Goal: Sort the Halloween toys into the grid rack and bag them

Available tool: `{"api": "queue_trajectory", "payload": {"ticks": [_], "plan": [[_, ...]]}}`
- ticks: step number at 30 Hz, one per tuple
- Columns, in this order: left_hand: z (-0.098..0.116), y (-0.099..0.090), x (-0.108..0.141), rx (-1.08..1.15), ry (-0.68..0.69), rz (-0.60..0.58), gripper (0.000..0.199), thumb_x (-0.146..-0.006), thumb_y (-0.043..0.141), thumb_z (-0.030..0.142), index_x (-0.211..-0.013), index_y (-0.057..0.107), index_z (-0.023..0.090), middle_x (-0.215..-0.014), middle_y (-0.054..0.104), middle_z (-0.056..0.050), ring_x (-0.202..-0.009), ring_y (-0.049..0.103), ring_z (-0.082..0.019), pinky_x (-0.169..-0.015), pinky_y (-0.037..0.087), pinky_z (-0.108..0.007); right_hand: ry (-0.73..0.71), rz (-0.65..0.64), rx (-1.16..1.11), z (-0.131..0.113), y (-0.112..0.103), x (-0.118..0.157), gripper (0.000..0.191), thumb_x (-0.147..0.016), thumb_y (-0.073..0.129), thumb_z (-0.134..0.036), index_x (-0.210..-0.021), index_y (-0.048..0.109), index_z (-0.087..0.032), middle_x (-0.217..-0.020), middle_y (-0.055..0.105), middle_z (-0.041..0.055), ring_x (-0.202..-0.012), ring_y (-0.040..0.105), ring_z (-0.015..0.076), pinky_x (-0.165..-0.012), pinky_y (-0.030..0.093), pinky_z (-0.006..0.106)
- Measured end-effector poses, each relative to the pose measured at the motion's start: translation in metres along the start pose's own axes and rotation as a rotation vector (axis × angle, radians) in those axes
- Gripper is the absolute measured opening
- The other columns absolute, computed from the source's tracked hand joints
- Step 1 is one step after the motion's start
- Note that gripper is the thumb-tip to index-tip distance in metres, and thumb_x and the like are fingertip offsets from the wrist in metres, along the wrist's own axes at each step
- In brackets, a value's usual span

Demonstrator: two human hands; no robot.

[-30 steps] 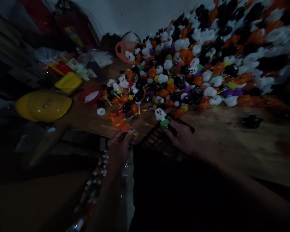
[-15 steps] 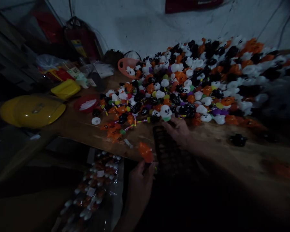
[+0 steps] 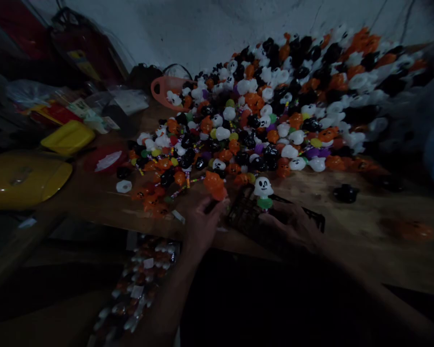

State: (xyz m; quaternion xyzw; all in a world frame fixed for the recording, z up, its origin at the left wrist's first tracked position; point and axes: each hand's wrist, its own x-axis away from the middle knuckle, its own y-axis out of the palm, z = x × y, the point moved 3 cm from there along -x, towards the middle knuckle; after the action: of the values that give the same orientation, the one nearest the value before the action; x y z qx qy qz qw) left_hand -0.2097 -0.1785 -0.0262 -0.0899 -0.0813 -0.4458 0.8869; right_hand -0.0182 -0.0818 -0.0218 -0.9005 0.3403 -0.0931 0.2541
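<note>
My left hand [image 3: 204, 221] is closed around the lower end of an orange figure-topped toy [image 3: 214, 185], probably a pumpkin shape, held upright. To its right, my right hand [image 3: 298, 224] pinches a white skull-faced ghost toy [image 3: 263, 187] below its green collar. A dark openwork plastic tray [image 3: 244, 212] lies beneath and between the hands, partly hidden by the right one. Just beyond them spreads a big heap of white, black, orange and purple toys [image 3: 253, 135], some with bead-filled sticks.
A pink basket [image 3: 161, 91] stands against the heap. At left are a red dish [image 3: 88, 159], a yellow container [image 3: 67, 137] and a larger yellow object [image 3: 25, 178]. Bagged toys [image 3: 141, 284] lie below the table edge. A black piece [image 3: 345, 193] sits at right.
My right hand has drawn the ghost toy back from the heap, toward me and right. My left hand has risen with the orange toy. The tray has turned, and the view has shifted.
</note>
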Motion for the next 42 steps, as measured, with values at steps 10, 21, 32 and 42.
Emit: {"api": "queue_trajectory", "payload": {"ticks": [10, 21, 32, 42], "plan": [[-0.005, 0.003, -0.021, -0.023, -0.016, -0.041, 0.033, -0.062, 0.078, 0.038, -0.083, 0.068, 0.014, -0.066, 0.067, -0.001, -0.052, 0.057, -0.01, -0.05, 0.046, -0.021, -0.018, -0.005, -0.06, 0.003, -0.001, -0.002, 0.023, -0.089, 0.052, -0.04, -0.087, 0.066, -0.021, -0.081, 0.067, -0.0007, -0.076, 0.062, 0.0195, -0.068, 0.046, 0.027], [-0.004, 0.01, -0.012, -0.099, 0.043, -0.021, 0.03, -0.062, 0.078, 0.035, -0.081, 0.066, 0.015, -0.059, 0.064, 0.002, -0.045, 0.052, -0.009, -0.044, 0.041, -0.019, -0.044, -0.006, -0.109, 0.005, -0.001, -0.003, 0.025, -0.089, 0.052, -0.041, -0.087, 0.064, -0.019, -0.08, 0.064, 0.0002, -0.077, 0.059, 0.0185, -0.07, 0.045, 0.028], [-0.006, -0.004, -0.012, -0.015, 0.061, -0.128, 0.032, -0.063, 0.078, 0.038, -0.085, 0.071, 0.016, -0.081, 0.072, -0.003, -0.051, 0.049, -0.006, -0.048, 0.037, -0.019, -0.032, 0.011, -0.08, 0.006, -0.002, -0.002, 0.033, -0.087, 0.051, -0.047, -0.079, 0.06, -0.016, -0.072, 0.054, 0.0, -0.065, 0.048, 0.0128, -0.057, 0.037, 0.023], [-0.011, -0.005, -0.001, -0.13, 0.053, -0.279, 0.024, -0.068, 0.075, 0.037, -0.08, 0.072, 0.016, -0.063, 0.067, -0.002, -0.048, 0.052, -0.009, -0.043, 0.035, -0.02, -0.057, -0.014, -0.074, 0.011, -0.004, -0.003, 0.032, -0.088, 0.052, -0.046, -0.079, 0.061, -0.016, -0.072, 0.055, -0.0005, -0.066, 0.049, 0.0126, -0.06, 0.038, 0.023]]}}
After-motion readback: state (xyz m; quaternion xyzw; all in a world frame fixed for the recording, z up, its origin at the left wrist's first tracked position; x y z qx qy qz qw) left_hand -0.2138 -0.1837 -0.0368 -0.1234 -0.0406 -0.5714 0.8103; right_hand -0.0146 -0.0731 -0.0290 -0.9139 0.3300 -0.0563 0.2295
